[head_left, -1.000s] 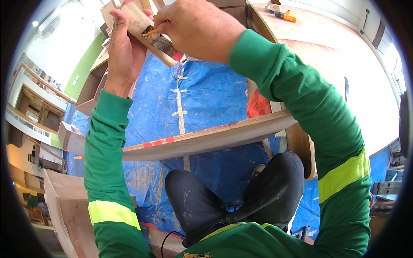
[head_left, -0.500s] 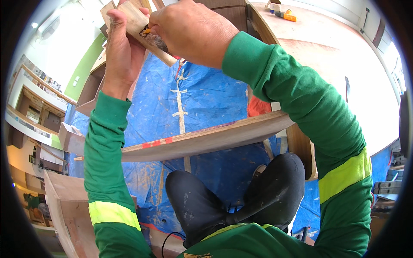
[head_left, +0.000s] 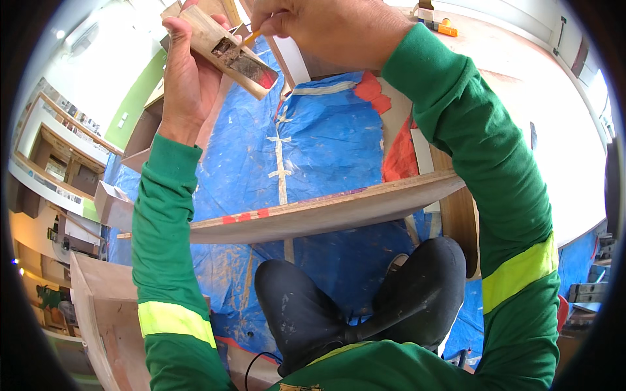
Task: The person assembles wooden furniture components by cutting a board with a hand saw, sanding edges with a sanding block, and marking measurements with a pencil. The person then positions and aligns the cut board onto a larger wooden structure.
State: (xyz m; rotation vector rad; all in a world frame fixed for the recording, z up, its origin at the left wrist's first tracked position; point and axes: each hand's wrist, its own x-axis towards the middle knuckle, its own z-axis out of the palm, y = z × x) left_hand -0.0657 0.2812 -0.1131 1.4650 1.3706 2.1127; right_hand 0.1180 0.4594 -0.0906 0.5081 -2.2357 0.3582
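Observation:
At the upper left, my left hand (head_left: 188, 85) is wrapped round a small wooden hand plane (head_left: 207, 34), its thumb along one side. The plane is tilted and shows a dark slot, a worn grey stretch and a red patch at its lower end. Closed in a pinch, my right hand (head_left: 332, 31) holds a thin yellow-orange stick (head_left: 250, 39), perhaps a pencil. The stick's tip is at or just over the slot; contact cannot be made out.
A long curved wooden panel (head_left: 326, 210) crosses in front of my knees. Blue sheeting (head_left: 241, 150) with tape strips covers the floor. On the pale worktop (head_left: 495, 85) at right lie an orange tool (head_left: 447, 30) and a small box. Wooden box pieces (head_left: 98, 293) stand at left.
My right hand has drawn up and to the right, away from the hand plane, uncovering its slot and red end. My left hand still holds the plane, nearly in place.

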